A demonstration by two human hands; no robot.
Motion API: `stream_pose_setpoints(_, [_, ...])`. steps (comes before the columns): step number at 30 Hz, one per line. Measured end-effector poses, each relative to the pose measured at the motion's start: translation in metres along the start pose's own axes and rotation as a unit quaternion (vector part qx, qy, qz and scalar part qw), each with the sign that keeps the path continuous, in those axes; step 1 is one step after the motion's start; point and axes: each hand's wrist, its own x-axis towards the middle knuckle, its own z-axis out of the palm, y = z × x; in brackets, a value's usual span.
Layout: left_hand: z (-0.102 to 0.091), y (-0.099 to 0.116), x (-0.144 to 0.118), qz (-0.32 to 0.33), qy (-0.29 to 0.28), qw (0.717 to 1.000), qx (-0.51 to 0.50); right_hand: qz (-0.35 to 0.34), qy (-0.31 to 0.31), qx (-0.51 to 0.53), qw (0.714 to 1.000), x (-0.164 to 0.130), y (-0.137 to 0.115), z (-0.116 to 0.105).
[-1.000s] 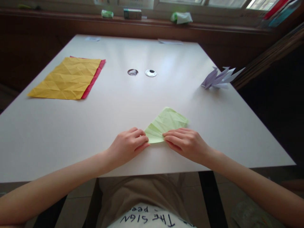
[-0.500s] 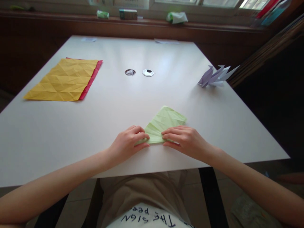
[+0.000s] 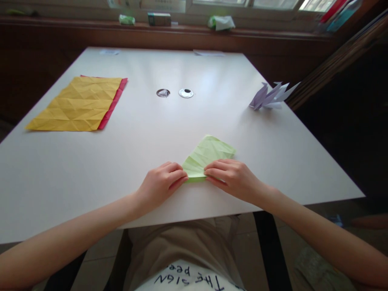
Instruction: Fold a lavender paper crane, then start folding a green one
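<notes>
A creased light green paper (image 3: 208, 155), folded into a wedge, lies on the white table (image 3: 169, 129) near its front edge. My left hand (image 3: 162, 184) pinches the paper's near left corner with curled fingers. My right hand (image 3: 233, 178) presses and pinches the near right part of the same paper. The two hands almost touch over the paper's near edge, which they partly hide.
A creased yellow sheet (image 3: 77, 104) lies on a red sheet (image 3: 112, 106) at the far left. Folded purple and white paper figures (image 3: 269, 96) stand at the far right. Two round cable holes (image 3: 175, 93) mark the middle. Small items line the windowsill (image 3: 182, 24).
The hands have drawn slightly closer together over the green paper's near edge. The view has shifted a little, so everything sits slightly further left.
</notes>
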Motion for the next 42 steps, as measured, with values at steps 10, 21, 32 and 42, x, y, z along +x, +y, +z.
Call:
stream_pose_setpoints(10, [-0.002, 0.010, -0.009, 0.059, -0.047, 0.995, 0.071, 0.004, -0.041, 0.044, 0.998, -0.004, -0.008, -0.009])
stream_pose_setpoints(21, [0.002, 0.003, -0.003, 0.008, -0.053, 0.998, -0.018, 0.065, -0.116, 0.122, 0.984, 0.018, 0.014, -0.012])
stream_pose_setpoints(32, [0.007, -0.001, -0.001, 0.009, -0.021, 1.000, -0.020, 0.098, -0.133, 0.160, 0.973, 0.034, 0.039, -0.007])
stream_pose_setpoints(42, [0.004, -0.003, -0.004, 0.077, -0.034, 0.990, 0.112, 0.107, -0.133, 0.131, 0.976, 0.043, 0.041, -0.004])
